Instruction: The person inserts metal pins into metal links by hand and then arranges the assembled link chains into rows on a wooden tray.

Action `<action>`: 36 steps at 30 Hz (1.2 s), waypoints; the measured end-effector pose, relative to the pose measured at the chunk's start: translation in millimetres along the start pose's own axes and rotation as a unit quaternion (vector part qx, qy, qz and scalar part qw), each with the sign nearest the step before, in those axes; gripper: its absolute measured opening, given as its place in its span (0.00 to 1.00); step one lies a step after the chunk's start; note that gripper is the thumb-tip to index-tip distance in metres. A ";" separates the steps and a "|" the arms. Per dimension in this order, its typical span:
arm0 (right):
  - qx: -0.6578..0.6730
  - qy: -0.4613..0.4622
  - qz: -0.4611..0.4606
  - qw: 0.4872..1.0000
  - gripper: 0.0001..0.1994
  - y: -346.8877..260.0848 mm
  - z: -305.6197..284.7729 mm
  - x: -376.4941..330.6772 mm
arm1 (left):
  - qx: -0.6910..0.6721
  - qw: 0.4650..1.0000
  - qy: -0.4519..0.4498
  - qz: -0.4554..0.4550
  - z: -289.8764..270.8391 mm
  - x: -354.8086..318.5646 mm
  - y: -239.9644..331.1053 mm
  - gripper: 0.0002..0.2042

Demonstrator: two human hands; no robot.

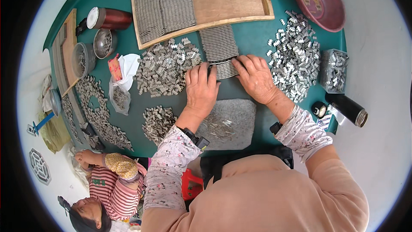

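Note:
A strip of grey metal link plates (218, 44) lies on the green table, running from under a wooden tray's near edge towards me. My left hand (201, 88) curls its fingers at the strip's near left corner. At the opposite side, my right hand (256, 79) grips the right edge with its fingertips. A thin dark line crosses the strip between both hands, and a shorter row of plates lies nearer me. Below my hands, thin metal pins (219, 128) are scattered on a grey felt mat (242, 122). Whatever lies under my fingertips is hidden.
Loose link plates form piles left (167, 66) and right (294, 56). The wooden tray (271, 10) holds rows of assembled strips. A red basin (332, 15), a clear box (332, 87) and a black flask (348, 108) stand right. A co-worker (113, 189) sits at lower left.

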State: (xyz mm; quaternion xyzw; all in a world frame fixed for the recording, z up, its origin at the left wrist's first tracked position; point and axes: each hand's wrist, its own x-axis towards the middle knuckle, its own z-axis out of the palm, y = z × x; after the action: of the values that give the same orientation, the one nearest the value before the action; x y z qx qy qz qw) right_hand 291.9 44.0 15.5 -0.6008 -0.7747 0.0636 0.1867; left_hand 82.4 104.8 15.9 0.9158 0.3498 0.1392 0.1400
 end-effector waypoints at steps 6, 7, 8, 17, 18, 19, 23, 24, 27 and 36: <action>0.040 0.009 0.024 0.999 0.29 -0.8 -1.7 6.0 | -0.028 0.999 0.019 0.006 -0.7 8.3 0.1 0.30; 0.049 0.002 0.025 0.998 0.29 0.1 -1.7 5.9 | -0.039 0.999 0.013 0.001 -1.1 8.7 0.3 0.30; 0.058 -0.004 0.027 0.998 0.29 1.0 -1.9 6.4 | -0.039 0.999 0.014 0.002 -1.4 9.9 -0.4 0.30; 0.035 -0.046 0.026 0.998 0.21 -6.3 -18.4 20.0 | -0.025 1.000 -0.011 -0.004 -10.2 16.5 2.1 0.31; 0.030 -0.035 0.020 0.999 0.21 -7.7 -19.6 19.0 | -0.017 1.000 -0.001 0.000 -9.4 14.5 2.6 0.31; 0.033 -0.058 0.023 0.997 0.21 -7.7 -19.7 13.7 | -0.030 0.999 -0.007 0.009 -6.6 12.1 3.7 0.30; 0.024 -0.050 0.002 0.998 0.21 -7.6 -17.3 4.5 | -0.048 0.998 -0.022 0.022 -5.6 8.1 6.2 0.30; 0.019 -0.043 -0.002 0.999 0.21 -7.4 -16.9 4.6 | -0.043 0.999 -0.015 0.025 -4.5 7.5 5.2 0.30; 0.037 -0.049 -0.009 0.998 0.20 -3.6 -15.4 6.3 | -0.049 0.997 -0.032 0.040 -3.5 9.3 2.5 0.30; 0.084 -0.113 -0.042 0.989 0.28 19.0 -56.9 62.2 | -0.057 0.988 -0.076 0.123 -54.5 72.5 -25.0 0.29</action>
State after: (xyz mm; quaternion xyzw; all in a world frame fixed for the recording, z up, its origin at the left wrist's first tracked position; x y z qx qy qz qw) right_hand 317.0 101.4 75.1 -0.5390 -0.8071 0.1884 0.1502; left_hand 100.1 180.7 68.7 0.9502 0.2148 0.1048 0.1998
